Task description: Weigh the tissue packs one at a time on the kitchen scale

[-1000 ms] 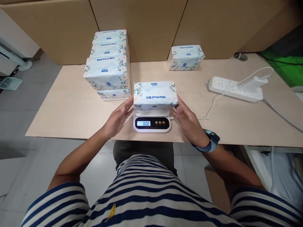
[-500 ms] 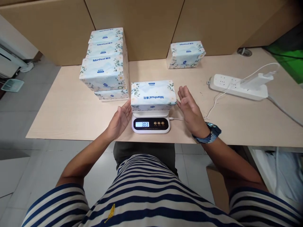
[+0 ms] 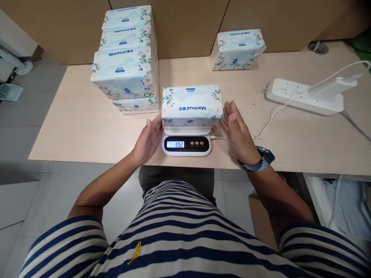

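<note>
A blue and white floral tissue pack lies on a small white digital scale near the table's front edge; the display reads 392. My left hand is open, fingers stretched, fingertips at the pack's left end. On the other side, my right hand is open and flat against or just beside the pack's right end, with a blue band on its wrist. Neither hand grips the pack.
A stack of several tissue packs stands back left on the light wooden table. One more pack sits back right. A white power strip with a plugged charger and cables lies right.
My hands let go of the pack and drew apart, then came back close to its ends. The scale reading rose from 0.00 through 303 to 392. The view shifted closer.
</note>
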A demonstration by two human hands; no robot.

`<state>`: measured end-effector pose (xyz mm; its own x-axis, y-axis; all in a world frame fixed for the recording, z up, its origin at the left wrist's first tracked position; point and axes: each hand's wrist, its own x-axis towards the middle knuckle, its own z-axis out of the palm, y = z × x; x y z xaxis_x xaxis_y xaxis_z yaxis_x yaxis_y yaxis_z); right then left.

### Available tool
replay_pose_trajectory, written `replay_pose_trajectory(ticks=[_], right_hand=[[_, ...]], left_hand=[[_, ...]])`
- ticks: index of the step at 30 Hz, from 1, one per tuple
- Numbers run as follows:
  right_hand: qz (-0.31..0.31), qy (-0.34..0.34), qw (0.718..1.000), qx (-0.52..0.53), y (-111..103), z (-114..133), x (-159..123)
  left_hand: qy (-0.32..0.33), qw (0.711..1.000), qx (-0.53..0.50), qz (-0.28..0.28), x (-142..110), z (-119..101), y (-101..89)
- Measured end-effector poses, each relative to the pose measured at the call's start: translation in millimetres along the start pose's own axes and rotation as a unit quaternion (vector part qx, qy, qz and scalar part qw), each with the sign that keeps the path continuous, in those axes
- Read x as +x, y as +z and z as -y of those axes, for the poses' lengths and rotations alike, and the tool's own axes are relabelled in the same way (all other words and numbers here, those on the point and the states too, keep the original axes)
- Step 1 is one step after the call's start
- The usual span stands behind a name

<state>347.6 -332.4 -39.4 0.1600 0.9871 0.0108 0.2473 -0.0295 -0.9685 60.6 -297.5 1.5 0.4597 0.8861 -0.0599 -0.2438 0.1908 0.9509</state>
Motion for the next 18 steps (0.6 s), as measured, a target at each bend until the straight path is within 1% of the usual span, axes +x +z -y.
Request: replay_pose_trajectory(ticks=[5,9,13,15,18], right_hand=[[0.033,-0.013,0.999,-0.029,3.4,3.9,2.3],[0.020,-0.025,0.999,-0.020,5.0,9.5,1.8],[0.023,-0.038,0.998,-0.051,2.2,8.8,0.3],[0.014,-0.045,0.997,-0.062,2.2,6.4,-0.8],[-0.025,-0.057,0.996,-0.070,7.8,8.5,-3.9]], left_hand=[[-0.011,1.000,-0.001,-0.003,0.7,-2.5,2.5],[-0.017,1.000,0.004,-0.013,-0.6,-1.9,0.4],[-0.006,0.999,0.026,-0.033,-2.7,0.7,-6.2],[0.007,0.999,0.041,-0.032,-2.1,2.1,-7.6],[0.032,0.997,0.062,-0.025,2.1,4.6,-3.0]])
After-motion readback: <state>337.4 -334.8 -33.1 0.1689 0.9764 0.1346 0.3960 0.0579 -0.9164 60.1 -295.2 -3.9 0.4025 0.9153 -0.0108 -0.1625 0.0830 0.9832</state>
